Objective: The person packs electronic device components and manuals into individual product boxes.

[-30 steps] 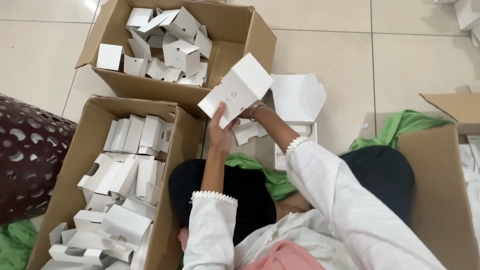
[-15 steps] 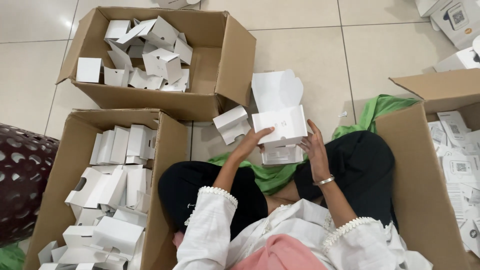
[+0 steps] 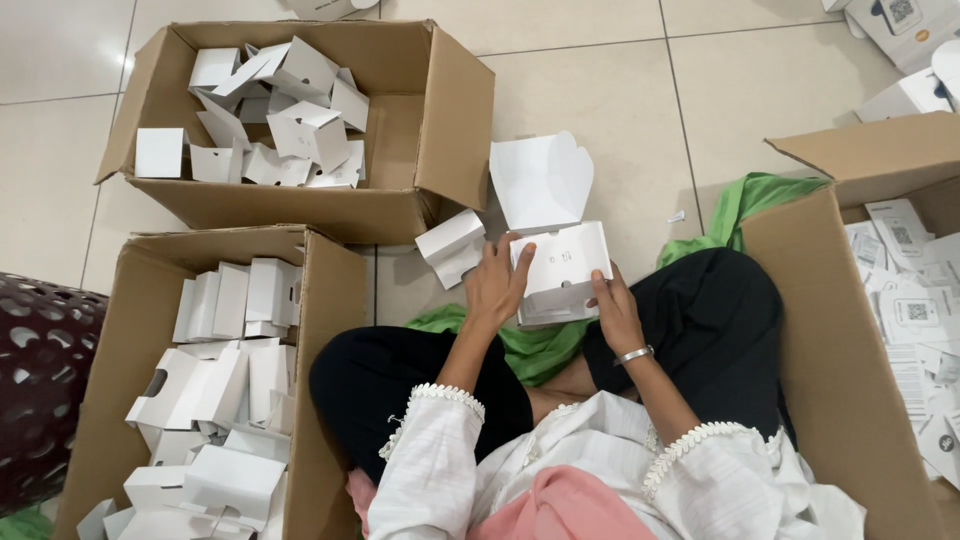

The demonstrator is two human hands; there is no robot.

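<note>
Two hands are holding one small white box point(image 3: 560, 272) with its lid flap standing open, down in front of the crossed legs. Left hand point(image 3: 497, 285) is pressing flat against the box's left side, fingers spread along the edge; right hand point(image 3: 615, 312) is gripping the lower right corner, a silver bangle point(image 3: 633, 354) sitting on that wrist. Under the box, a small stack of flat white cards is lying on the floor.

Just left of the left hand, another folded white box point(image 3: 452, 245) is lying on the tiles, touching the corner of a cardboard carton point(image 3: 455, 130) filled with loose white boxes. Nearer on the left, a second carton point(image 3: 335, 300) is holding rows of white boxes. Well to the right of the right hand, a third carton point(image 3: 830, 330) is holding printed paper sheets. Bare tile floor point(image 3: 620, 90) is lying open beyond the hands, between the cartons. Green cloth point(image 3: 745, 200) is spreading under the legs.
</note>
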